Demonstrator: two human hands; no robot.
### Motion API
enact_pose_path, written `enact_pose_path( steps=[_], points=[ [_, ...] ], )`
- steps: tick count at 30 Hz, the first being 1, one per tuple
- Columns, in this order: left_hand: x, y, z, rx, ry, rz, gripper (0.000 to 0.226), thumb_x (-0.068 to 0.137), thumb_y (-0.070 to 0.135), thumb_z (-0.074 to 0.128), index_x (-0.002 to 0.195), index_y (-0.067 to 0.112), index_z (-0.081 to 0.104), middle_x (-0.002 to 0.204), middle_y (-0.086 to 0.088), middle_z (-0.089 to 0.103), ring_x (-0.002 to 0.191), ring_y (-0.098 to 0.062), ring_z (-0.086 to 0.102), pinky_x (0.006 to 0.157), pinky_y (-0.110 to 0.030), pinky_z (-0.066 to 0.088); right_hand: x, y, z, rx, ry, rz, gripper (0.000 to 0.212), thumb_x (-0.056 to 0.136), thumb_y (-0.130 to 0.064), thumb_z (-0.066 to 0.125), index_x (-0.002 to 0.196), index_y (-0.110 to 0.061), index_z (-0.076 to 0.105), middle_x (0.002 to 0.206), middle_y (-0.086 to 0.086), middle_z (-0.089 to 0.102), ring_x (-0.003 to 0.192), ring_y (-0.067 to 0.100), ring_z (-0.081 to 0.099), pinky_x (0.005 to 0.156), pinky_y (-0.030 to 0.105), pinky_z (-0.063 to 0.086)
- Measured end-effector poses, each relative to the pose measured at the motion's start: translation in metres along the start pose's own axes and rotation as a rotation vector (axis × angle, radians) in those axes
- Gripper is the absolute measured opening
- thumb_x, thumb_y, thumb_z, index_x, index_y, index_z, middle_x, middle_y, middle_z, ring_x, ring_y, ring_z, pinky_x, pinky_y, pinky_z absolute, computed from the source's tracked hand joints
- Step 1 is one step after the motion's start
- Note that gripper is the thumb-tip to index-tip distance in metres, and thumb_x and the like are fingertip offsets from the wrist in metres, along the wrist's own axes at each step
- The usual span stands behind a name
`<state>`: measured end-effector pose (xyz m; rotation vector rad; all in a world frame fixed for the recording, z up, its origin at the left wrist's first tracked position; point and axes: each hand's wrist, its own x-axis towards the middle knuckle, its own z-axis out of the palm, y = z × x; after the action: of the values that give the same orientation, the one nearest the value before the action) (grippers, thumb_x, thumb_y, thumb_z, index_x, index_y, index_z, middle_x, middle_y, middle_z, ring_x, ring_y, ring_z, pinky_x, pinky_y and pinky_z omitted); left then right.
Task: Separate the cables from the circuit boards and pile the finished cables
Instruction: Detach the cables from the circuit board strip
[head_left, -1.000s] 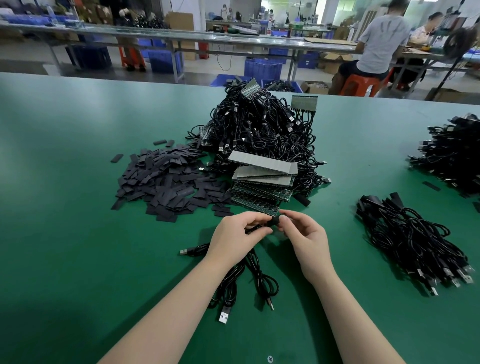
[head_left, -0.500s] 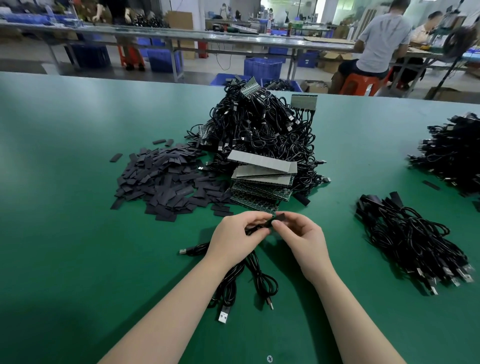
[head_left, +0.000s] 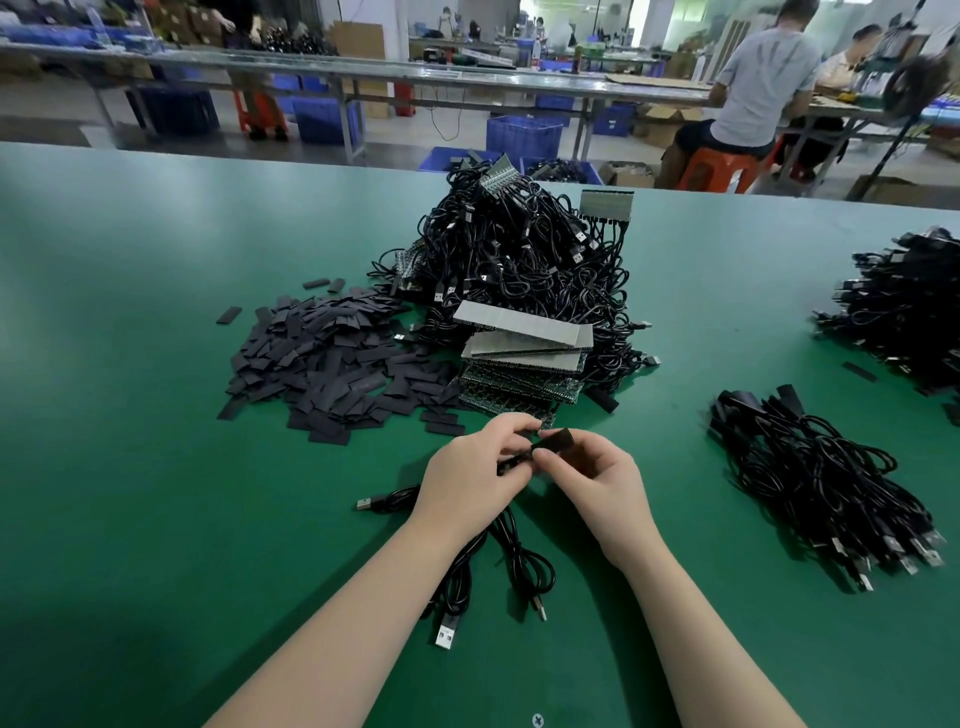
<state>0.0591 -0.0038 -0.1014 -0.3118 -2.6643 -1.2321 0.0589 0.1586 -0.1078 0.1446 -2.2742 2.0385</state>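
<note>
While the left hand (head_left: 467, 473) pinches a glossy black cable (head_left: 511, 558), the right hand (head_left: 592, 475) grips its flat matte sleeve (head_left: 556, 440).

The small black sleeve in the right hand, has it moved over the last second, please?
Yes. The black sleeve pinched by the right hand has lifted slightly up and right, clear of the left hand, toward the stacked circuit boards.

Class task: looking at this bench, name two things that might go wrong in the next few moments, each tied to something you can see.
1. The cable looping under both wrists may snag and drag as the left hand and right hand work the black sleeve.
2. The leaning stack of circuit boards, close beyond the hands, might get knocked and slide.
</note>
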Motion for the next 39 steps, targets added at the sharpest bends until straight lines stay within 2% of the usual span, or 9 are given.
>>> enact_pose_path(
  steps=[2,4,10,15,18,20,26,35,39],
  points=[
    [-0.0005,-0.0002,0.0008,0.058,0.045,0.022,0.042,0.083,0.029,0.067,0.118,0.046,0.053,0.105,0.024,0.069,0.098,0.006,0.060,0.081,-0.017,0.047,0.0000,-0.0005,-0.0001,-0.028,-0.010,-0.012,0.022,0.083,-0.012,0.080,0.084,-0.034,0.076,0.077,-0.003,0.073,0.067,0.006,0.061,0.064,0.018,0.049],
    [-0.0011,0.0006,0.0020,0.146,0.102,0.073,0.039,0.082,0.031,0.068,0.117,0.044,0.056,0.102,0.022,0.071,0.097,0.004,0.061,0.076,-0.017,0.046,0.0002,0.0002,-0.0003,-0.019,-0.001,-0.009,0.022,0.082,-0.009,0.080,0.085,-0.030,0.076,0.078,-0.003,0.074,0.068,0.005,0.064,0.065,0.015,0.050],
    [-0.0041,0.0046,0.0036,0.295,0.202,0.204,0.035,0.082,0.033,0.069,0.117,0.037,0.064,0.092,0.013,0.074,0.083,-0.009,0.070,0.063,-0.036,0.055,0.0006,0.0035,-0.0012,-0.003,0.030,0.008,0.021,0.082,-0.005,0.079,0.089,-0.023,0.072,0.073,-0.002,0.072,0.067,0.006,0.064,0.064,0.015,0.050],
    [-0.0030,0.0055,0.0030,0.311,0.173,0.217,0.039,0.077,0.032,0.074,0.115,0.033,0.066,0.099,0.012,0.072,0.082,-0.010,0.069,0.064,-0.032,0.054,0.0013,0.0039,0.0003,0.030,0.093,0.009,0.022,0.082,0.001,0.076,0.084,-0.020,0.070,0.073,-0.002,0.070,0.067,0.008,0.063,0.064,0.017,0.050],
    [-0.0001,0.0040,0.0039,0.349,0.240,0.241,0.027,0.072,0.026,0.081,0.099,0.027,0.075,0.087,0.011,0.074,0.076,-0.010,0.069,0.065,-0.028,0.048,0.0025,0.0034,-0.0014,0.113,0.183,0.019,0.021,0.083,0.001,0.075,0.084,-0.019,0.070,0.069,-0.007,0.067,0.066,0.008,0.061,0.062,0.015,0.049],
    [0.0006,0.0027,0.0041,0.345,0.257,0.221,0.020,0.076,0.029,0.079,0.096,0.028,0.077,0.085,0.012,0.074,0.076,-0.010,0.068,0.068,-0.028,0.044,0.0030,0.0038,-0.0038,0.144,0.216,0.020,0.019,0.084,0.000,0.075,0.089,-0.018,0.071,0.067,-0.009,0.064,0.065,0.007,0.058,0.061,0.014,0.048],
    [0.0021,0.0012,0.0053,0.305,0.236,0.226,0.022,0.079,0.036,0.077,0.098,0.028,0.076,0.089,0.011,0.075,0.080,-0.009,0.068,0.072,-0.028,0.041,0.0023,0.0054,-0.0041,0.136,0.154,0.004,0.027,0.085,0.002,0.072,0.099,-0.021,0.073,0.066,-0.014,0.061,0.063,0.003,0.054,0.063,0.013,0.047],
    [0.0016,0.0005,0.0065,0.233,0.249,0.199,0.020,0.077,0.035,0.078,0.096,0.027,0.076,0.084,0.011,0.074,0.076,-0.006,0.066,0.072,-0.030,0.045,0.0031,0.0059,-0.0039,0.146,0.096,-0.009,0.028,0.087,0.002,0.071,0.099,-0.023,0.074,0.069,-0.011,0.064,0.068,0.004,0.057,0.067,0.015,0.050],
    [0.0021,0.0008,0.0069,0.249,0.235,0.214,0.015,0.081,0.031,0.073,0.095,0.027,0.077,0.087,0.011,0.075,0.078,-0.008,0.067,0.071,-0.031,0.046,0.0030,0.0044,-0.0036,0.160,0.061,-0.008,0.022,0.088,-0.001,0.071,0.091,-0.023,0.075,0.091,-0.013,0.074,0.073,0.005,0.060,0.072,0.017,0.052]
  ],
)
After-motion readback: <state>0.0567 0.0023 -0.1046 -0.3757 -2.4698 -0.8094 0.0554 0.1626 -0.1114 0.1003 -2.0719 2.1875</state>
